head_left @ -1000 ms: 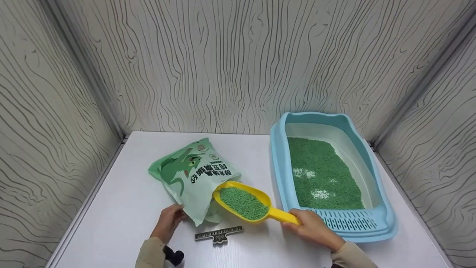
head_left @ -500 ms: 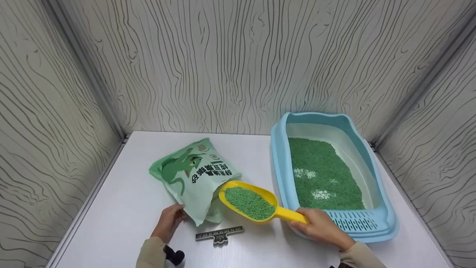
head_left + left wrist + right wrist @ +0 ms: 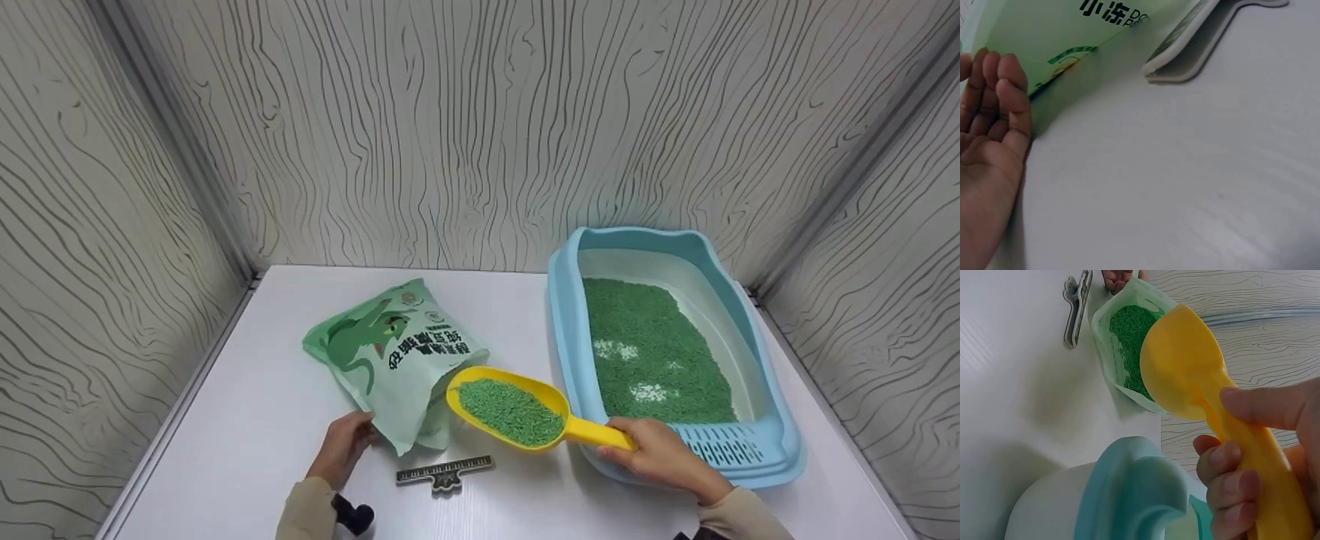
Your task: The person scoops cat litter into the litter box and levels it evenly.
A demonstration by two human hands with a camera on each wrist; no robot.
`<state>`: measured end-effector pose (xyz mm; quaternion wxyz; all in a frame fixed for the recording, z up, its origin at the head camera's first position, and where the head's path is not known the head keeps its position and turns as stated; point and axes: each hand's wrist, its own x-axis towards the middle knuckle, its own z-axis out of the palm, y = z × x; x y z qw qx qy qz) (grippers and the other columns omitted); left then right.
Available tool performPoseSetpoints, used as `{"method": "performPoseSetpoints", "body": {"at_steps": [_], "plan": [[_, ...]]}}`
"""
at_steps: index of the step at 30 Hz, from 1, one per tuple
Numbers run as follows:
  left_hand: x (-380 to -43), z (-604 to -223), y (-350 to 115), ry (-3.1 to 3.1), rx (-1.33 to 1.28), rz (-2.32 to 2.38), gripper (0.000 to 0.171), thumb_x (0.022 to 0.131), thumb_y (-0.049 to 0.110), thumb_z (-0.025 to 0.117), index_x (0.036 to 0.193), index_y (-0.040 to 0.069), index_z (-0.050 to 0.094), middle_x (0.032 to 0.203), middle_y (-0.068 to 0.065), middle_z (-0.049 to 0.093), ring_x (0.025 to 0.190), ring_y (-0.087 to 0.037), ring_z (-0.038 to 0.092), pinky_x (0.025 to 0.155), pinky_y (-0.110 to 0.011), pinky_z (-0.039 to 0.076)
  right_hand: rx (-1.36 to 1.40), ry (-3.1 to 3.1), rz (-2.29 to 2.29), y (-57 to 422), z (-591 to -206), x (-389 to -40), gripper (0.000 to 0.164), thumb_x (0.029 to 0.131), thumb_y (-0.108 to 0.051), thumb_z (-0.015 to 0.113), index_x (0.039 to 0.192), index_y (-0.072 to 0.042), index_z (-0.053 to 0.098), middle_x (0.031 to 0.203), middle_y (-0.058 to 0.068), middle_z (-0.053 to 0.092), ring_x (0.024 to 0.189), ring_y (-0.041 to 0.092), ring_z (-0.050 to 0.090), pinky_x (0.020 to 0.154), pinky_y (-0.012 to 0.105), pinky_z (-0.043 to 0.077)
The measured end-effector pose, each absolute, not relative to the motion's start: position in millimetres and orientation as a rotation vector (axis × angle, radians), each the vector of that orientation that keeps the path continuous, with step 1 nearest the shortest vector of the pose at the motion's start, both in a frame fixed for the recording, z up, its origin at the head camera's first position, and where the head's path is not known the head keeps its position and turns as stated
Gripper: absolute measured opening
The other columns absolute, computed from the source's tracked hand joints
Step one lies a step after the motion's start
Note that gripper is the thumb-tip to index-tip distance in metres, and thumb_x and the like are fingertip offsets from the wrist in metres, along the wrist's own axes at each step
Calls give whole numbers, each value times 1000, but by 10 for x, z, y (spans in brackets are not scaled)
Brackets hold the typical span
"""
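one loaded yellow scoop, clasped by right grip, farther right than before, left grip pinching green bag

A pale back wall carries dark, wavy wood-grain lines; the left wall and right wall bear the same pattern; grey strips run down both corners; below spreads a smooth white table, its far edge close to the back wall; soft light lays a pale sheen and blurred shadows on it.
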<state>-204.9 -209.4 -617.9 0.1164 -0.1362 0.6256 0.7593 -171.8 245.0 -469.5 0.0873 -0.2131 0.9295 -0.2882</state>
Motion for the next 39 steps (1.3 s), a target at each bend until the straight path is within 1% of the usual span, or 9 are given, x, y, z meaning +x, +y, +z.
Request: {"method": "performPoseSetpoints", "body": {"at_steps": [8,13,20,25,32,39], "plan": [[-2063,-6163,-2079,1869,-442,2197,23,95,25,53,104,5,62,89,3,59,86,-12,57,79,-21,51,-627,2767,-881,2531,-4639,-1723,29,88,-33,67,100,-6,67,69,-5,54,58,-2,38,53,19,33],[-2067,-6152,-2069,1867,-446,2200,22,95,24,53,102,5,61,88,3,59,86,-12,57,79,-22,51,-647,2777,-887,2578,-4606,-1722,25,88,-30,66,96,-6,65,67,-6,53,56,-3,37,52,18,33],[-2065,-6161,-2076,1849,-420,2202,19,96,24,53,98,7,62,86,4,58,85,-11,56,79,-23,51,-635,2794,-902,2631,-4564,-1697,23,88,-28,66,96,-7,66,67,-6,53,57,-3,37,52,19,33],[-2061,-6164,-2090,1850,-369,2196,22,97,27,52,102,7,60,89,5,57,87,-11,55,81,-23,50,-605,2802,-886,2665,-4528,-1687,25,88,-31,66,97,-7,66,68,-6,53,58,-2,38,53,19,33],[-2069,-6162,-2086,1876,-405,2169,26,96,28,53,106,6,61,90,4,58,88,-11,56,82,-23,50,-570,2807,-881,2746,-4487,-1685,23,89,-30,66,96,-8,65,66,-6,52,55,-3,39,52,18,34],[-2074,-6162,-2070,1883,-452,2148,32,95,27,52,113,2,60,93,3,60,90,-12,57,84,-24,50,-516,2824,-864,2834,-4430,-1683,27,89,-29,65,100,-4,65,67,-4,54,55,-3,40,51,19,35]]}}
